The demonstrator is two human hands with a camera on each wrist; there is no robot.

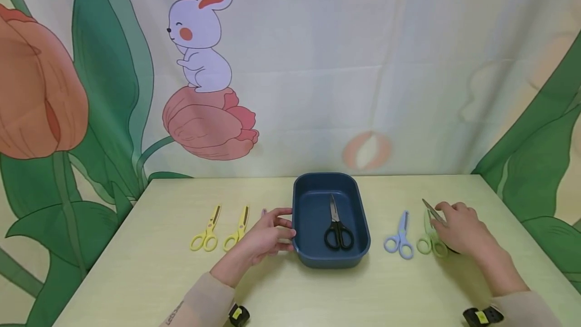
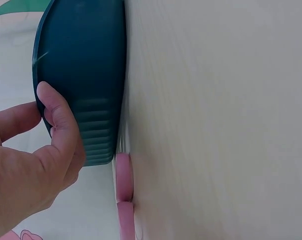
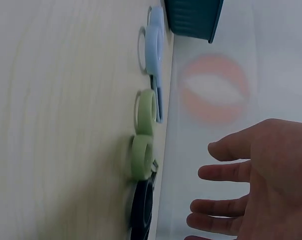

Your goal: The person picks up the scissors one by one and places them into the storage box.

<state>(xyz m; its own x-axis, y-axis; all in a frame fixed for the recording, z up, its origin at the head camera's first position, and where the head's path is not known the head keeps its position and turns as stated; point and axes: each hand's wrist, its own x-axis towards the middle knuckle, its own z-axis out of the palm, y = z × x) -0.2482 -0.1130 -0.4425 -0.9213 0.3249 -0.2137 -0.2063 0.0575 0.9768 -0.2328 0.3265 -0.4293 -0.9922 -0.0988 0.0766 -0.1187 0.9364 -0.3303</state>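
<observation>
My left hand (image 1: pixel 268 236) rests its fingertips against the left side of a dark blue plastic bin (image 1: pixel 299 251); the left wrist view shows them at the rim. Inside the bin lies a pair of black-handled scissors (image 1: pixel 336 236). Pink scissors (image 2: pixel 124 180), mostly hidden by that hand in the head view, lie beside the bin. On the right, my right hand (image 1: pixel 465 231) hovers with fingers spread over a second pair of black-handled scissors (image 3: pixel 142 207) on the table. Green scissors (image 1: pixel 432 241) lie just left of it, partly under its blade.
Light blue scissors (image 1: pixel 400 241) lie between the bin and the green pair. Two yellow pairs, the outer yellow scissors (image 1: pixel 209 231) and the inner yellow scissors (image 1: pixel 239 228), lie left of my left hand. A printed cloth (image 1: pixel 290 74) hangs behind the pale table (image 1: pixel 281 302).
</observation>
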